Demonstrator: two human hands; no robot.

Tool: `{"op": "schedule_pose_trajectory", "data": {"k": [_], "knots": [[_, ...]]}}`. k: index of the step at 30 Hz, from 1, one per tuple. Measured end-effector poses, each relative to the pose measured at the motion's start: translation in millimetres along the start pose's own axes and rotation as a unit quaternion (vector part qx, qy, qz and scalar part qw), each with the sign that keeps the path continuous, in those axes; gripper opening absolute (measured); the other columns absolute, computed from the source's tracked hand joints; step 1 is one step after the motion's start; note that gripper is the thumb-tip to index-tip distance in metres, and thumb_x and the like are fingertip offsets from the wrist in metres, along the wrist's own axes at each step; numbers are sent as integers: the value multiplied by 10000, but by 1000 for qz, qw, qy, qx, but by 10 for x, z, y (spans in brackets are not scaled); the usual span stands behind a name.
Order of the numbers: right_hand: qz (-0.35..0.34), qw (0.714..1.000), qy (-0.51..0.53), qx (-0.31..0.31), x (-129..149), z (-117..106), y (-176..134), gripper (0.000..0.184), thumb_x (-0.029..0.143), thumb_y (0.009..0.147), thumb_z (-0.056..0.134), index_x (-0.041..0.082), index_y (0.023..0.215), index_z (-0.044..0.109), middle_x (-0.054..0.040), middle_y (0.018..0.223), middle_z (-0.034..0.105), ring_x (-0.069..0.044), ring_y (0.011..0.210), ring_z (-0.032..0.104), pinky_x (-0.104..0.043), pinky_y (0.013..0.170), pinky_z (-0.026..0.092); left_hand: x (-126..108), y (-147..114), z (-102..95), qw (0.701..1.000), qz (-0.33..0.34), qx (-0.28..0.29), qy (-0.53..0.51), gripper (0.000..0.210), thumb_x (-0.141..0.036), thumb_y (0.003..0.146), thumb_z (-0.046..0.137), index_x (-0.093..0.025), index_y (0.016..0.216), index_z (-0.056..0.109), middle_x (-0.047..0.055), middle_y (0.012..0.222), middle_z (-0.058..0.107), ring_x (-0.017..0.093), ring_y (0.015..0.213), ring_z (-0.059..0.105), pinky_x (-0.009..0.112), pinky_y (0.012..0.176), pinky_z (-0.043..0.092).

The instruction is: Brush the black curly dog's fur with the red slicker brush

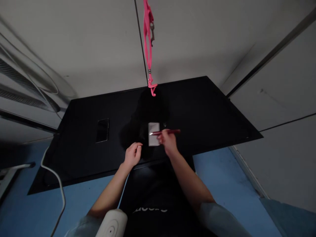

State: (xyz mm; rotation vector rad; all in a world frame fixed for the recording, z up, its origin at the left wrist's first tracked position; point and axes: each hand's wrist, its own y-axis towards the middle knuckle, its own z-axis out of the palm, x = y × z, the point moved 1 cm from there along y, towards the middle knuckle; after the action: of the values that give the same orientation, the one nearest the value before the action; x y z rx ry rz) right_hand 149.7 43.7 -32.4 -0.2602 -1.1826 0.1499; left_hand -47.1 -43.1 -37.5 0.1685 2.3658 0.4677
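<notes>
My right hand [169, 141] is closed around a dark red pen [174, 131], whose bright tip points left over a small white sheet of paper or pad [153, 141]. A faint dark line shows near the top of the white sheet. Whether the tip touches the paper, I cannot tell. My left hand [132, 154] rests near the front edge of the black table [202, 108], left of the paper, with its fingers curled in and nothing seen in them.
A dark smartphone [102, 130] lies on the table's left part. A pink lanyard [148, 42] with a metal clip hangs above the back edge. One white cable [60, 184] droops past the left front. A white rounded device [112, 223] is at the bottom, before my dark clothing.
</notes>
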Motion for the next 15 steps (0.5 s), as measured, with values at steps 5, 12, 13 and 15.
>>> {"op": "schedule_pose_trajectory", "data": {"k": [5, 12, 13, 15], "knots": [[-14, 994, -46, -97, 80, -187, -31, 247, 388, 695, 610, 163, 705, 510, 56, 451, 502, -60, 365, 433, -169, 351, 324, -6, -21, 12, 998, -59, -31, 9, 188, -244, 861, 422, -173, 787, 580, 26, 696, 613, 134, 637, 578, 238, 590, 441], [62, 998, 1, 29, -38, -64, -193, 312, 418, 696, 625, 178, 883, 557, 16, 563, 607, -97, 442, 550, -177, 372, 372, -91, 12, 40, 996, -93, -17, -2, 237, -294, 873, 405, -176, 824, 605, 30, 712, 624, 139, 650, 584, 233, 573, 428], [82, 996, 1, 19, -52, -79, -192, 316, 417, 687, 635, 171, 872, 561, 15, 551, 604, -97, 435, 548, -175, 367, 368, -97, 16, 32, 995, -96, -16, -2, 244, -299, 874, 403, -178, 831, 610, 29, 708, 621, 138, 642, 581, 232, 567, 425], [61, 997, -9, -44, -23, -160, -174, 292, 403, 679, 648, 166, 826, 565, 28, 519, 583, -83, 413, 526, -165, 358, 357, -93, 28, 19, 995, -102, -12, -10, 260, -309, 877, 396, -180, 866, 621, 20, 679, 609, 129, 600, 563, 226, 541, 413]]}}
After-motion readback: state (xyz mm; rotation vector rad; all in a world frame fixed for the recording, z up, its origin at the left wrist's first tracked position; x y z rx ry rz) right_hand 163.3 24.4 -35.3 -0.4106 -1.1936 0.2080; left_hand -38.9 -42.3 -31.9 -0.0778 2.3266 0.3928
